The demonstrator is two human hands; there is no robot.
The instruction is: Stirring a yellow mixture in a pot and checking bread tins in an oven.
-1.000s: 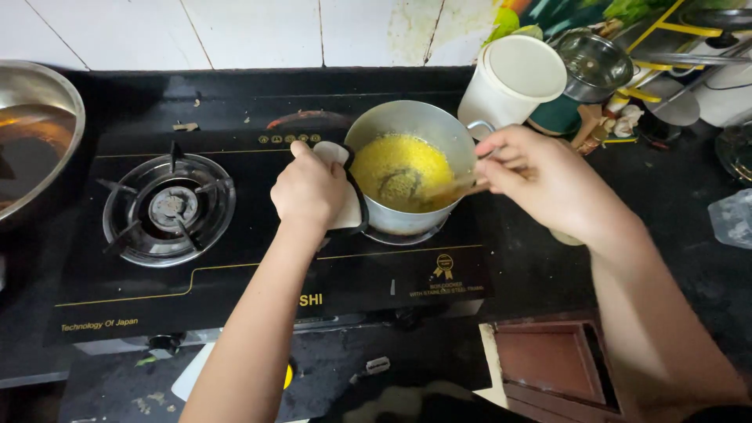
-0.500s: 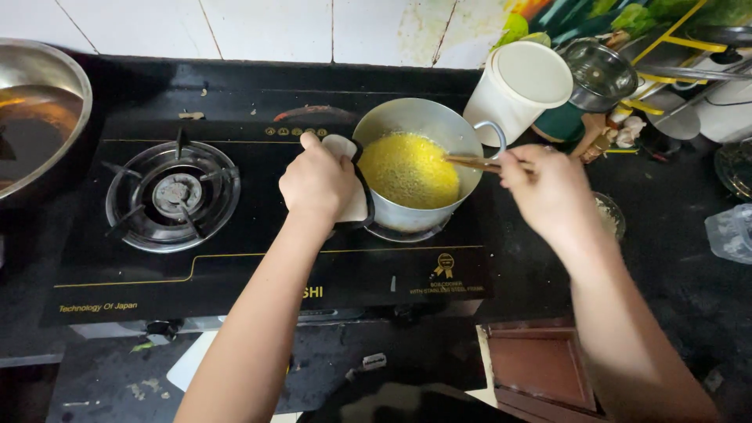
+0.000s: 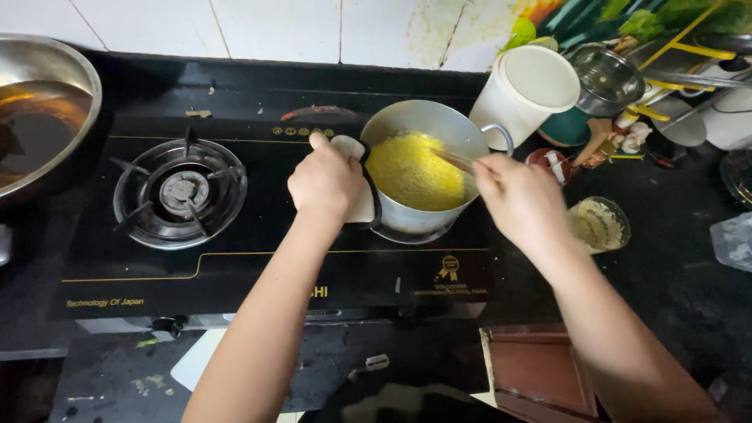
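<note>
Your left hand (image 3: 325, 182) is gripping the pot (image 3: 419, 168) by its handle on the right burner. Your right hand (image 3: 521, 202) is pinching a wooden spoon (image 3: 454, 161) in the yellow food (image 3: 413, 171) — a white jug (image 3: 523, 94) is crowding the pot's far edge, and the left burner (image 3: 180, 192) is leaving open room.

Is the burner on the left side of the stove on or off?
Off, as far as visible: the left burner shows no flame and nothing stands on it.

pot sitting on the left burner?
No, the pot of yellow food sits on the right side of the stove; the left burner is bare.

white jug (image 3: 526, 94) crowding pot (image 3: 427, 129), left burner (image 3: 180, 192) open
</note>
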